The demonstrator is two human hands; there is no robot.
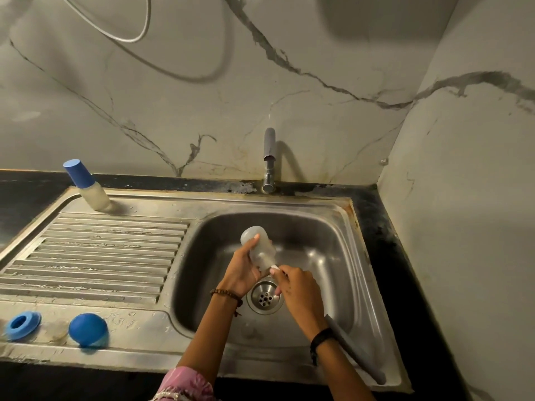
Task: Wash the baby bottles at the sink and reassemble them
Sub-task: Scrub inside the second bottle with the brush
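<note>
Over the steel sink basin [318, 235], my left hand [241, 270] grips a clear, capless baby bottle [257, 247], tilted with its base up and away from me. My right hand [298, 287] holds the grey handle of a bottle brush [356, 351], whose head goes into the bottle's mouth. A second bottle with a blue cap [86, 186] stands at the back left of the drainboard. A blue collar ring [23, 325] and a blue dome cap [88, 329] lie on the sink's front left ledge.
The chrome tap [269, 157] stands behind the basin with no water running. The drain [265, 298] sits just below my hands. The ribbed drainboard [101, 256] spreads to the left. Marble walls close off the back and right, with black counter around the sink.
</note>
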